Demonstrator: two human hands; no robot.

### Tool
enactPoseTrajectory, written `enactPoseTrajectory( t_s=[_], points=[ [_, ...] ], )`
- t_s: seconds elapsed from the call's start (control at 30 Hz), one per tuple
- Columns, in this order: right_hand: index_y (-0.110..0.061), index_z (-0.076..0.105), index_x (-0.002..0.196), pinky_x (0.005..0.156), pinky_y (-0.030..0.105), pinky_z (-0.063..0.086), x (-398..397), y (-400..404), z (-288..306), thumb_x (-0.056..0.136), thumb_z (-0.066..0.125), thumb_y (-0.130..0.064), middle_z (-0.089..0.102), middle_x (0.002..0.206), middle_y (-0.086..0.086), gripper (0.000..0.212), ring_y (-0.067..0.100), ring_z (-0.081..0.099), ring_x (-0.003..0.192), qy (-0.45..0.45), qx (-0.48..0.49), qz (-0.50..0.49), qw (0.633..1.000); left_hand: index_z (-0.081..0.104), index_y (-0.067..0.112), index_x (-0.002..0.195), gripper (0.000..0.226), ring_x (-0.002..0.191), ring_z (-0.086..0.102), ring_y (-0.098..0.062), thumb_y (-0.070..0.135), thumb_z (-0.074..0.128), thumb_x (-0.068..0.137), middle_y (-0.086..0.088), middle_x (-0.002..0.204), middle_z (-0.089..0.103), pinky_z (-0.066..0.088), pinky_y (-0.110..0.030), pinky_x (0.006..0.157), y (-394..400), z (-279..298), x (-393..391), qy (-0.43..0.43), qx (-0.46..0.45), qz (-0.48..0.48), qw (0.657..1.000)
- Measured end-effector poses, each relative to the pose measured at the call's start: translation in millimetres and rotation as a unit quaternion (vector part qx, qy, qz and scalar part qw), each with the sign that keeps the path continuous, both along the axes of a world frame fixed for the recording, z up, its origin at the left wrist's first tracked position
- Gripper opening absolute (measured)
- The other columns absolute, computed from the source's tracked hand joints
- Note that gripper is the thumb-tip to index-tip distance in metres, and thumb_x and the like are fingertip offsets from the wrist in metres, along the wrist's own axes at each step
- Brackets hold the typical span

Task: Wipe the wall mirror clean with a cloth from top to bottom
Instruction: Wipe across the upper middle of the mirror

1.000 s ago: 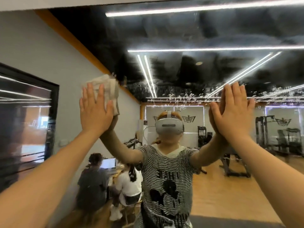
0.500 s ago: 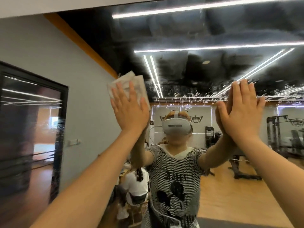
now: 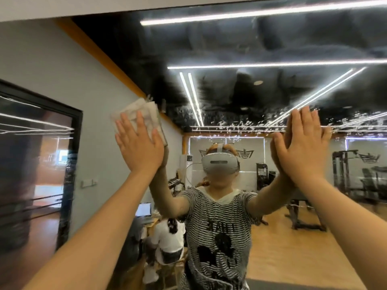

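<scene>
While it fills nearly the whole view, the wall mirror (image 3: pixel 261 49) shows a reflected gym room with a dark ceiling crossed by bright light strips (image 3: pixel 251 14); a band of small white droplets or specks (image 3: pixel 240 122) runs across the glass to the right of the cloth. Reflected in the mirror, a person in a striped shirt (image 3: pixel 215 227) stands with both arms raised, a white headset (image 3: pixel 218 164) over the eyes. Low in the mirror, left of that reflection, seated people and a lit laptop screen (image 3: pixel 143 209) appear. At the mirror's left side a dark-framed doorway (image 3: pixel 41 164) is reflected in the grey wall.

Against the mirror, the left hand (image 3: pixel 139 143) lies flat with fingers straight and spread, pressing a folded whitish cloth (image 3: pixel 144 110) onto the glass; the cloth sticks out above the fingertips and past the thumb side. Right of the cloth and well apart from it, the right hand (image 3: pixel 301 143) rests on the mirror with its palm flat and fingers straight, holding nothing, meeting its own reflection.
</scene>
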State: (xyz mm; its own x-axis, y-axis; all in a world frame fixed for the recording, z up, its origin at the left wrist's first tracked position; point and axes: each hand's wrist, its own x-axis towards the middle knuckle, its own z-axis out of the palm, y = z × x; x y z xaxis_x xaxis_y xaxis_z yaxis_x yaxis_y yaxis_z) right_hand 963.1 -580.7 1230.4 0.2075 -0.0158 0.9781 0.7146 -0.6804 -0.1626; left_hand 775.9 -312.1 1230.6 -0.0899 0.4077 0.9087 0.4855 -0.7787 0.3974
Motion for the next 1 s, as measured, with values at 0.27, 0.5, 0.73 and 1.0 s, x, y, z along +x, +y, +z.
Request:
enactPoseTrajectory(
  t_s=[0.27, 0.5, 0.73, 1.0],
  points=[
    [-0.014, 0.016, 0.155, 0.119, 0.049, 0.0, -1.6, 0.2, -0.4, 0.092, 0.021, -0.056, 0.01, 0.163, 0.007, 0.075, 0.023, 0.002, 0.15, 0.001, -0.006, 0.0, 1.0, 0.001, 0.022, 0.156, 0.065, 0.148, -0.009, -0.034, 0.046, 0.011, 0.097, -0.016, 0.162, -0.007, -0.009, -0.043, 0.117, -74.5, 8.7, 51.2, 0.065, 0.078, -0.028, 0.994],
    [-0.015, 0.015, 0.155, 0.119, 0.049, 0.001, -1.8, -1.2, -0.1, 0.093, 0.02, -0.057, 0.009, 0.163, 0.007, 0.075, 0.023, 0.002, 0.15, 0.006, -0.007, 0.005, 1.0, -0.016, 0.03, 0.149, 0.069, 0.142, -0.027, -0.018, 0.056, -0.001, 0.087, -0.007, 0.159, -0.023, -0.019, -0.034, 0.112, -32.3, 2.9, 14.0, 0.219, 0.17, -0.038, 0.96],
    [-0.014, 0.017, 0.154, 0.119, 0.049, 0.001, -1.0, 0.3, -1.1, 0.093, 0.022, -0.056, 0.011, 0.162, 0.008, 0.075, 0.025, 0.004, 0.15, -0.001, -0.002, 0.005, 1.0, 0.011, 0.016, 0.156, 0.067, 0.149, 0.001, -0.035, 0.044, 0.021, 0.096, -0.019, 0.161, 0.003, 0.004, -0.048, 0.119, 26.7, -5.7, -25.7, 0.061, 0.05, -0.003, 0.997],
    [-0.015, 0.015, 0.155, 0.118, 0.047, -0.001, 0.4, 1.0, -1.2, 0.094, 0.021, -0.055, 0.009, 0.163, 0.007, 0.074, 0.023, 0.003, 0.15, 0.002, -0.003, -0.007, 1.0, 0.007, 0.017, 0.156, 0.062, 0.149, -0.005, -0.036, 0.038, 0.031, 0.102, -0.019, 0.161, -0.003, -0.003, -0.046, 0.119, -31.1, 9.1, 20.8, -0.039, -0.033, -0.021, 0.998]
  ],
)
